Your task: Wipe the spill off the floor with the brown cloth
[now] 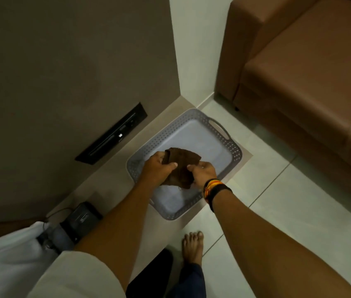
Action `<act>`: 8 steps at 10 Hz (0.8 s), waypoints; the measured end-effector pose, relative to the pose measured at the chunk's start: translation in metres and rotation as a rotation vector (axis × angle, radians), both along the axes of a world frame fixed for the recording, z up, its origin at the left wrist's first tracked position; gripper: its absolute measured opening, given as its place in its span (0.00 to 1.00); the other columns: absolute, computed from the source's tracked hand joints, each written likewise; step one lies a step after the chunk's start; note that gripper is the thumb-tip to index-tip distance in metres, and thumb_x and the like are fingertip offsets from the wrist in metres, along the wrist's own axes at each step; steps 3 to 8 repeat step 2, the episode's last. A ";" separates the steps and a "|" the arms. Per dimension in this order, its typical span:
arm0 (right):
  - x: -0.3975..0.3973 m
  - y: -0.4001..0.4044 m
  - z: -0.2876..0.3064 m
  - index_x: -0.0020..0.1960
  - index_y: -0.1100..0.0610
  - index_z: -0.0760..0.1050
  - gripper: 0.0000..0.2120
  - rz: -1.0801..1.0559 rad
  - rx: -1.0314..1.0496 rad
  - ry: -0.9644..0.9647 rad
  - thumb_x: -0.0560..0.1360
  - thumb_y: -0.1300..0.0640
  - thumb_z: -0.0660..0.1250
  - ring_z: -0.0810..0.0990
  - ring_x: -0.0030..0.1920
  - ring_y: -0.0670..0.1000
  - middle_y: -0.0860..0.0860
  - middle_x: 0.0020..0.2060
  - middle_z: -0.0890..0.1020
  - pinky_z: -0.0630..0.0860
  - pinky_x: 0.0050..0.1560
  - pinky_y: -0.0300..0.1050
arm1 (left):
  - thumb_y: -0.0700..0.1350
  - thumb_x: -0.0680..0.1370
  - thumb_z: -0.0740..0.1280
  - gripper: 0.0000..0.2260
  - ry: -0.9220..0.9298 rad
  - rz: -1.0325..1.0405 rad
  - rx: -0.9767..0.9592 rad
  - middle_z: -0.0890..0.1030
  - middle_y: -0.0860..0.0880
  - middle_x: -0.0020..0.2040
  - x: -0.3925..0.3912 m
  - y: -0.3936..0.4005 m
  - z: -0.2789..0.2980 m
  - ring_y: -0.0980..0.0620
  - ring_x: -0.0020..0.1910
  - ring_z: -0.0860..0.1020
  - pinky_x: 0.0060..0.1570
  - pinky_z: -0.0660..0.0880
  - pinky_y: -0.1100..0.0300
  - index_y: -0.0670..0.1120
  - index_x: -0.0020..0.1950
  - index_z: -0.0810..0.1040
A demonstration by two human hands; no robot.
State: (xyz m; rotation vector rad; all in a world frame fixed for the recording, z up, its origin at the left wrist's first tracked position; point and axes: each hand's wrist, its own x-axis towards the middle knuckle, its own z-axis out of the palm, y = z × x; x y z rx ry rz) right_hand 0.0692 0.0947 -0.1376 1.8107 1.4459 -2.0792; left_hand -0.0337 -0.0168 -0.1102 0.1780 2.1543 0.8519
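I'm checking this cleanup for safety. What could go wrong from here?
The bare foot stands on glossy floor tiles; any wet patch could cause a slip. No spill is visible, so it may get missed. Both hands hold the brown cloth bunched, leaving little wiping surface.
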 end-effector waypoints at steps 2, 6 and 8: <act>0.069 -0.010 0.047 0.65 0.60 0.70 0.15 -0.038 0.130 0.126 0.80 0.66 0.69 0.80 0.49 0.53 0.60 0.54 0.80 0.78 0.51 0.44 | 0.52 0.83 0.64 0.31 0.475 -0.307 -0.131 0.64 0.40 0.83 0.018 0.014 0.022 0.41 0.82 0.62 0.81 0.59 0.43 0.44 0.84 0.60; 0.069 -0.010 0.047 0.65 0.60 0.70 0.15 -0.038 0.130 0.126 0.80 0.66 0.69 0.80 0.49 0.53 0.60 0.54 0.80 0.78 0.51 0.44 | 0.52 0.83 0.64 0.31 0.475 -0.307 -0.131 0.64 0.40 0.83 0.018 0.014 0.022 0.41 0.82 0.62 0.81 0.59 0.43 0.44 0.84 0.60; 0.069 -0.010 0.047 0.65 0.60 0.70 0.15 -0.038 0.130 0.126 0.80 0.66 0.69 0.80 0.49 0.53 0.60 0.54 0.80 0.78 0.51 0.44 | 0.52 0.83 0.64 0.31 0.475 -0.307 -0.131 0.64 0.40 0.83 0.018 0.014 0.022 0.41 0.82 0.62 0.81 0.59 0.43 0.44 0.84 0.60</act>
